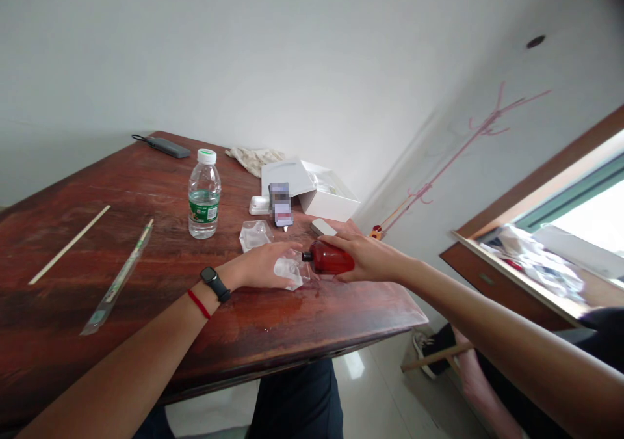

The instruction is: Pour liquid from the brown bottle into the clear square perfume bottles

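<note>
My right hand (359, 255) is wrapped round a red bottle (327, 257) with a black neck. The bottle lies tilted on its side, its mouth pointing left over a clear plastic cup (292, 271). My left hand (266, 265), with a black watch on the wrist, has its fingers round that cup. Just behind the left hand sits a second clear plastic container (255, 234). Wet spots show on the wood in front of the hands. Whether liquid is leaving the bottle is too small to tell.
On the wooden table (195, 335) stand a water bottle (203, 205), a phone (281, 205) and a white box (331, 198). A chopstick (71, 244) and a wrapped pair (119, 279) lie left. A power bank (168, 147) and cloth (256, 159) are behind. Another person's leg (480, 387) shows right.
</note>
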